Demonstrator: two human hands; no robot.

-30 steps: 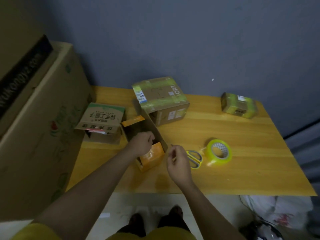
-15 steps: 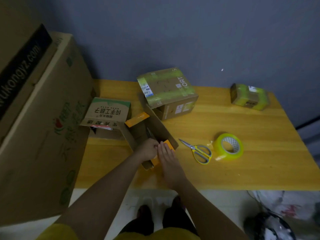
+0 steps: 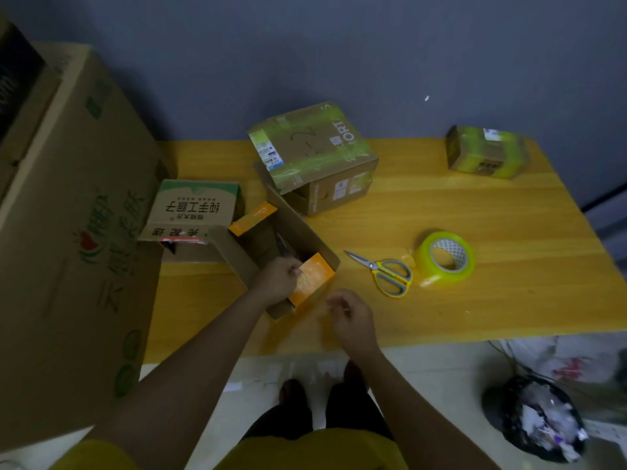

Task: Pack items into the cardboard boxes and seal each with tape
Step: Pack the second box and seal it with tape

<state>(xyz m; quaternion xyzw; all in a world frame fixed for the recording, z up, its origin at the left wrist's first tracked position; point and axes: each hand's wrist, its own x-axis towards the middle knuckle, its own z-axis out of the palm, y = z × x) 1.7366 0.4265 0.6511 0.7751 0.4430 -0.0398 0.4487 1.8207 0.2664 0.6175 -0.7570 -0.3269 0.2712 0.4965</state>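
An open cardboard box (image 3: pixel 298 232) with orange flaps lies near the front of the wooden table (image 3: pixel 475 215). My left hand (image 3: pixel 276 278) is curled at the box's near end, beside the near orange flap (image 3: pixel 314 276). Whether it grips anything is hidden. My right hand (image 3: pixel 349 317) hovers just right of the box, blurred, fingers curled with fingertips together; nothing visible between them. A roll of yellow-green tape (image 3: pixel 444 257) and yellow-handled scissors (image 3: pixel 383 271) lie to the right.
A taped box (image 3: pixel 312 154) stands behind the open one, a small taped parcel (image 3: pixel 485 150) at the far right corner, and a green-and-white printed carton (image 3: pixel 193 208) at the left. A tall carton (image 3: pixel 68 232) stands left of the table. A waste bin (image 3: pixel 536 418) sits on the floor.
My right hand has pulled back from the box's near orange flap toward the table's front edge. My left hand has stayed at the box's near end.
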